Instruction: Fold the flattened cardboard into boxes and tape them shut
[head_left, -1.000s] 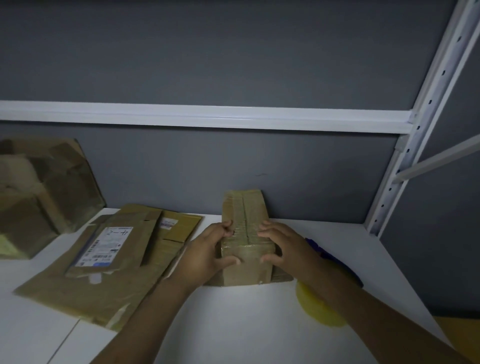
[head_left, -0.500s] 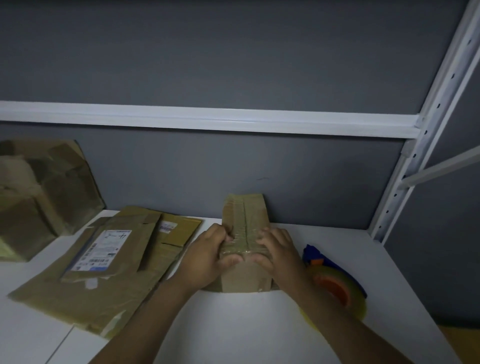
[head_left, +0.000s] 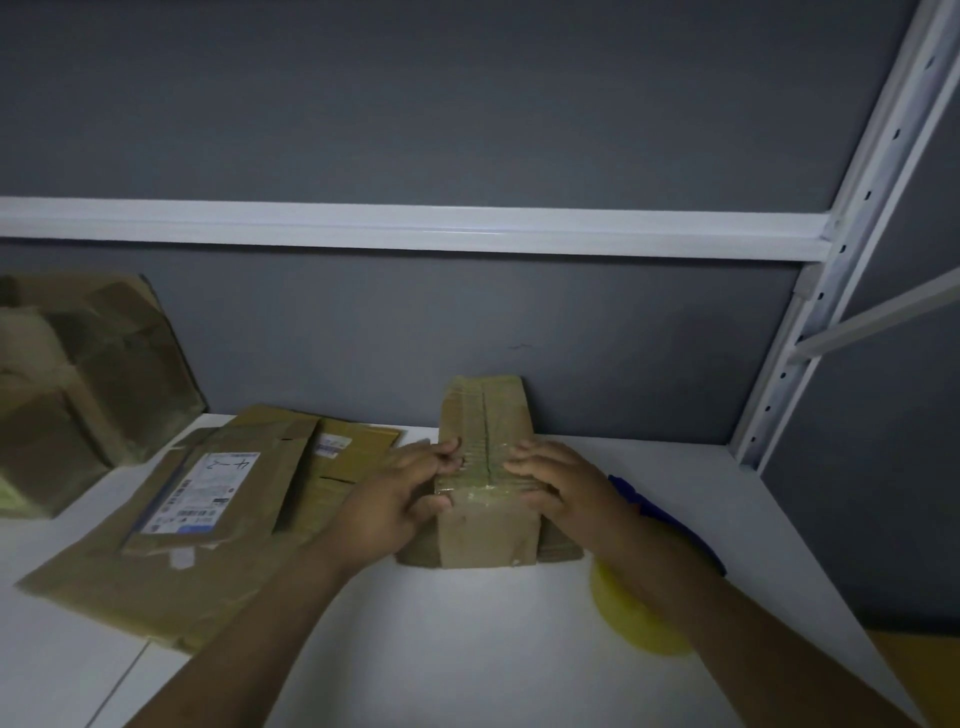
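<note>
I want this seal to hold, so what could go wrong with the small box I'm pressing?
The seam on the box top shows as a dark gap and the tape looks wrinkled, so the flaps may lift. Your right forearm lies over the tape dispenser; pulling back could knock it.

White perforated upright (head_left: 860, 208) stood at right, slanted in frame. White horizontal rail (head_left: 415, 226) ran left from it, meeting it at a bracket. A second white rail (head_left: 883, 317) went off to its right, lower down. Grey wall (head_left: 415, 104) lay left of the upright, above and below the horizontal rail. White tabletop (head_left: 467, 649) reached the upright's foot. Orange patch (head_left: 919, 670) sat low, right of the upright; couldn't identify it.
</note>
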